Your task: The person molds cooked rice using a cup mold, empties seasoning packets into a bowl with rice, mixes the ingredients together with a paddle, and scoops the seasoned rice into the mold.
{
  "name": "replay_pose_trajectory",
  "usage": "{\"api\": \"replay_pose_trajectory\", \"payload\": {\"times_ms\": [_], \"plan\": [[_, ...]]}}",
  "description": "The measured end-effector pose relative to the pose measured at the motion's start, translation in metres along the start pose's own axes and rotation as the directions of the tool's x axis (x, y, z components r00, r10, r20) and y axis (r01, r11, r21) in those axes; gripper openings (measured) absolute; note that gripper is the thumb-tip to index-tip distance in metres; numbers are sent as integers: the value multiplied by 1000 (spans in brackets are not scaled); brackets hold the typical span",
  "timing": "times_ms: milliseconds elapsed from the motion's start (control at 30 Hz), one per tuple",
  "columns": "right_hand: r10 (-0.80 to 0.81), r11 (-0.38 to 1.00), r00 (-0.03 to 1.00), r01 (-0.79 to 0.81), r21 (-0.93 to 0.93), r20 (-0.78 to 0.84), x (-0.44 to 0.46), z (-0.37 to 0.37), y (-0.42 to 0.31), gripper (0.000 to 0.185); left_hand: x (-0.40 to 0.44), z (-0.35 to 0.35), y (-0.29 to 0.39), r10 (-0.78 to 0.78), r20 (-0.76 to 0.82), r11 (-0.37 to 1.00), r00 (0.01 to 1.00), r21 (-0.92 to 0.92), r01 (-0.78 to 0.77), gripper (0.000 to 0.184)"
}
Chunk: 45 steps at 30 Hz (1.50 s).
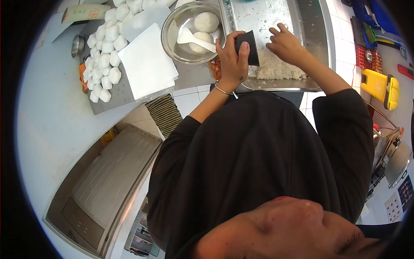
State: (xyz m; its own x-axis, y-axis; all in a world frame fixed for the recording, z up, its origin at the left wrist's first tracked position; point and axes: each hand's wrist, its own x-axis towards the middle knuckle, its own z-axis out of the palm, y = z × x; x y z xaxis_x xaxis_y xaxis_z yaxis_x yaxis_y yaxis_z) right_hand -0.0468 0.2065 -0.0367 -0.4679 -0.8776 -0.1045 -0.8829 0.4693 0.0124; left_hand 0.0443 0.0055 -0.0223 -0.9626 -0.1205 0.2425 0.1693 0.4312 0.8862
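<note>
The black cup point(250, 54) lies on its side in the air, over the near left part of the metal tray point(317, 30). Its long axis runs roughly left to right, and its wide end faces right; the narrow end is covered by the left hand point(234, 64). That hand is clamped round the cup, thumb on top — a bracelet point(223, 91) circles the wrist.

The right hand point(284, 44) hangs above the rice point(278, 68), fingers bent and apart; whether grains cling to them, I cannot tell. The rice is heaped at the tray's near side, with loose grains scattered toward the far end.

Left of the tray stands a steel bowl point(167, 43) holding two round white mounds point(206, 22) and a white scoop point(188, 38), whose handle reaches toward the left hand. Farther left, on the grey work surface point(118, 97), are stacked white sheets point(148, 64) and a cluster of white bundles point(103, 60).

Below, a striped mat point(164, 113) lies near pale floor tiles point(187, 102). A yellow object point(374, 84) is at the right — beyond the tray.
</note>
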Motion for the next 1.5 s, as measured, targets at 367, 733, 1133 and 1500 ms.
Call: {"api": "replay_pose_trajectory", "payload": {"times_ms": [367,733,1133,1500], "plan": [[382,863,830,-477,164,405,-8,6,-38,16,0,4,5,-42,-47,999,998,-26,41,37],[294,809,902,-411,420,318,-9,18,-55,20,0,2,-6,-69,-48,983,996,-172,60,42],[537,570,799,-579,582,269,-72,-48,-22,20,-6,-15,20,-364,-31,660,931,-714,234,48],[598,471,788,-495,730,148,-97,-97,-110,43,-2,41,46,-586,610,258,533,-483,837,72]]}}
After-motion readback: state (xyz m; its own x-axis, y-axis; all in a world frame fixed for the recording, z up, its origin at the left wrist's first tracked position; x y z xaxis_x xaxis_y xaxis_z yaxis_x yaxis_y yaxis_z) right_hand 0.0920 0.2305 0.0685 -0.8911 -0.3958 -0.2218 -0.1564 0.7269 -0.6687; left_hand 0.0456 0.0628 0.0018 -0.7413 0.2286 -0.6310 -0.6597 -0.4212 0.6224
